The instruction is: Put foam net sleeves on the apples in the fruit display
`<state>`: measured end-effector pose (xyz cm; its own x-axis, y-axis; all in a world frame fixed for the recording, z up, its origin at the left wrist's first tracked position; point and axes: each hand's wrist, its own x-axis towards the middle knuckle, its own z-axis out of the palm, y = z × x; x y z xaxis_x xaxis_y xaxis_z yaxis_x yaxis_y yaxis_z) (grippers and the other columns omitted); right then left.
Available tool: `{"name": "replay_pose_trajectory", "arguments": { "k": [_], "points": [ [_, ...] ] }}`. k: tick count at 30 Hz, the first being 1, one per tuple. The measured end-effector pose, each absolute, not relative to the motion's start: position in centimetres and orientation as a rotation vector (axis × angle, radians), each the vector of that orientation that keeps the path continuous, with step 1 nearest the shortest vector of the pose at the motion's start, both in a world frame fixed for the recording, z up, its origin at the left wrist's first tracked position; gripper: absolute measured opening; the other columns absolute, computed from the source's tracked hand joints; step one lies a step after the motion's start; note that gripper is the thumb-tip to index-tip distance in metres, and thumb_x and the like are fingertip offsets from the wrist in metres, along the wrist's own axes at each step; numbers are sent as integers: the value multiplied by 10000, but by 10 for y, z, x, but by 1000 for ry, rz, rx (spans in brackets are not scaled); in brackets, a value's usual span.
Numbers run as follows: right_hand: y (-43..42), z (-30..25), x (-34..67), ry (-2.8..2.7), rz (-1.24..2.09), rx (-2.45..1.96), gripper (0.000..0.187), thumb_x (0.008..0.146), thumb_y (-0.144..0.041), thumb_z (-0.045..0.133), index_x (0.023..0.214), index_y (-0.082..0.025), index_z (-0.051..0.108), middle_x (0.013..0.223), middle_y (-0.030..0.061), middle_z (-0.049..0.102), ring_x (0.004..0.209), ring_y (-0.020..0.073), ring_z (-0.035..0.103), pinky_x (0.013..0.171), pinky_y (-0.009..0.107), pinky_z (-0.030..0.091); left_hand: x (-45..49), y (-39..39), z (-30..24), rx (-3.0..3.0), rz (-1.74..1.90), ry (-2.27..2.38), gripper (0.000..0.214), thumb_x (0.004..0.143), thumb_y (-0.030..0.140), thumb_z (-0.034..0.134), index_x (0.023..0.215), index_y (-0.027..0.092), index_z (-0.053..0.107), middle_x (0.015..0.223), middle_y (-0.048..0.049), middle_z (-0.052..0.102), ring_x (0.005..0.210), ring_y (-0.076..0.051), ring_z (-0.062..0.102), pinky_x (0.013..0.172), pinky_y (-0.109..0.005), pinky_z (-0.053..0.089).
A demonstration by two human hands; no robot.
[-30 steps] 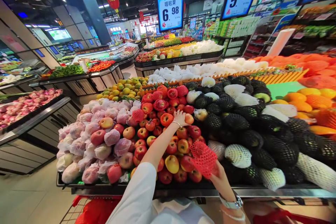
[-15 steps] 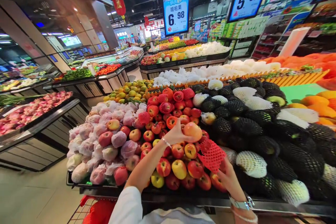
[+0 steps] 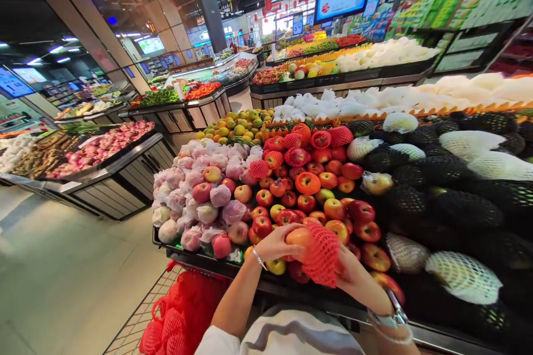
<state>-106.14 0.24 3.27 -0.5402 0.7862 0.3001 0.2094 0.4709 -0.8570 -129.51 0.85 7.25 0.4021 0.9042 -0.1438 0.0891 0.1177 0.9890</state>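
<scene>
My left hand [image 3: 275,245] is closed around an orange-red apple [image 3: 297,237] just above the front of the apple pile. A red foam net sleeve [image 3: 323,255] is in my right hand [image 3: 350,273], whose fingers are partly hidden behind it. The sleeve's mouth meets the apple's right side and seems to cover part of it; how far the apple sits inside cannot be made out. Loose red and yellow apples [image 3: 334,209] lie around and beneath both hands. Farther back on the pile, some apples wear red net sleeves, such as a netted apple [image 3: 307,183].
Film-wrapped pale pink fruit [image 3: 220,196] lies to the left, and dark netted fruit [image 3: 466,211] to the right. A wire cart [image 3: 133,310] holding red foam nets [image 3: 183,310] stands at the lower left. The display's front edge [image 3: 441,333] runs close to my body.
My left hand has brought the apple down and nearer to me, against the red net sleeve in my right hand. The view has swung to the right side of the scene less, showing more left.
</scene>
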Motion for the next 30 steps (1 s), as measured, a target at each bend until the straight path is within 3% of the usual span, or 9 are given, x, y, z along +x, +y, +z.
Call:
{"name": "replay_pose_trajectory", "arguments": {
  "k": [7,11,14,17,20,24,30],
  "points": [
    [1,49,-1085,-2192,957,-829,672,657,-21,617,1302,-209,585,1403,142,555,1348,327,489,1122,527,417,-1300,-7,47,1199,826,966,740,582,573,834,1149,175,572,1114,-70,600,1075,-249,560,988,-369,428],
    [-5,40,-1094,-2209,970,-840,674,699,-81,659,1349,-197,524,1377,144,573,1310,316,522,1127,537,409,-1296,-20,30,1070,927,995,718,707,720,641,1172,179,566,1219,-115,584,1223,-307,496,1097,-456,337],
    [-7,37,-1095,-2214,934,-865,592,686,-56,632,1265,-174,600,1301,138,625,1243,308,573,1110,530,435,-1290,-26,26,1075,966,978,772,645,629,759,1226,183,513,1241,-106,576,1208,-299,508,1084,-442,357],
    [-5,43,-1085,-2208,1028,-845,375,724,-97,632,1080,-187,707,1118,97,715,1078,279,665,1024,479,529,-1284,-28,25,890,1017,985,719,556,448,880,1129,195,527,1097,-48,612,1013,-222,589,970,-363,440],
    [-4,56,-1068,-2091,1089,-879,203,843,-256,622,998,-224,749,1005,78,760,931,262,715,873,416,606,-1280,-29,25,624,1076,934,621,550,499,861,1014,212,564,966,-15,637,888,-188,614,895,-332,474],
    [-8,65,-1062,-1766,874,-961,253,929,-332,551,1086,-252,732,1068,79,755,987,259,711,893,400,591,-1278,-29,28,476,1119,867,570,620,671,726,967,228,636,1020,-44,692,1036,-252,636,975,-369,472],
    [-11,62,-1082,-1830,746,-869,151,870,-339,659,985,-264,722,1056,82,701,1016,247,667,903,389,573,-1280,-21,39,383,1125,785,539,659,565,725,1013,160,693,1087,-104,737,1150,-300,618,1055,-423,438]
  ]
}}
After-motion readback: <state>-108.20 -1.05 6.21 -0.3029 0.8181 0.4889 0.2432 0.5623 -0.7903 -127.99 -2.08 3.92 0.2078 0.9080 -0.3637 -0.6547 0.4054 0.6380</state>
